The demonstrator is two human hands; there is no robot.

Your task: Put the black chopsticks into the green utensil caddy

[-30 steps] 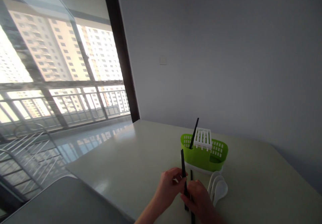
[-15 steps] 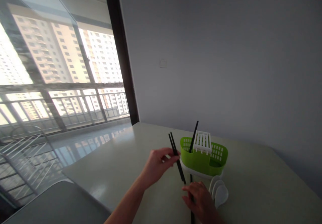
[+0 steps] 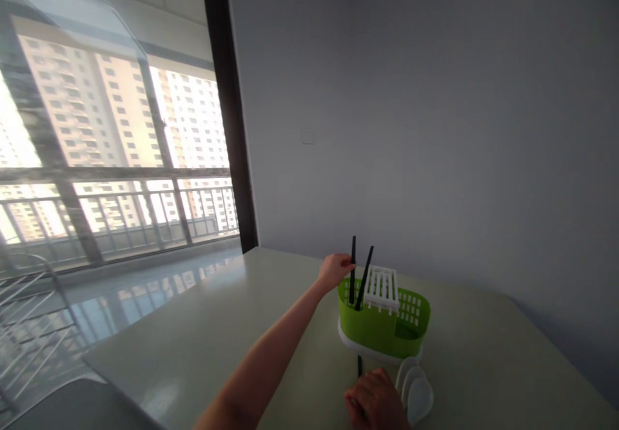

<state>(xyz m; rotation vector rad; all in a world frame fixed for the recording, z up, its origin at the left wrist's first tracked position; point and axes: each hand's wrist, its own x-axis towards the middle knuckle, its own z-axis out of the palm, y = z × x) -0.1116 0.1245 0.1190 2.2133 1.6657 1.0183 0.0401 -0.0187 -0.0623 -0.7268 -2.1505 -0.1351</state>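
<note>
My left hand point(image 3: 337, 270) pinches the upper part of black chopsticks point(image 3: 353, 288), which stand nearly upright inside the left end of a green cutlery basket point(image 3: 372, 332). Whether it is one stick or a pair pressed together is hard to see. Beside them another black chopstick point(image 3: 364, 278) leans to the right in the same compartment. In front of the basket, my right hand point(image 3: 374, 399) is curled low over the table, its fingers closed on a dark chopstick point(image 3: 359, 365) whose far end pokes out beyond them. The hand covers the rest.
White spoons point(image 3: 418, 399), several nested together, lie right of my right hand. A white slatted rack point(image 3: 382, 287) sits across the basket's middle. The pale table point(image 3: 203, 333) meets a grey wall behind. A chair point(image 3: 87, 407) and a metal drying rack point(image 3: 36, 327) are at left.
My left hand has carried its chopsticks up and forward into the basket's left end. My right hand has let go of their lower ends and curled over the chopstick on the table.
</note>
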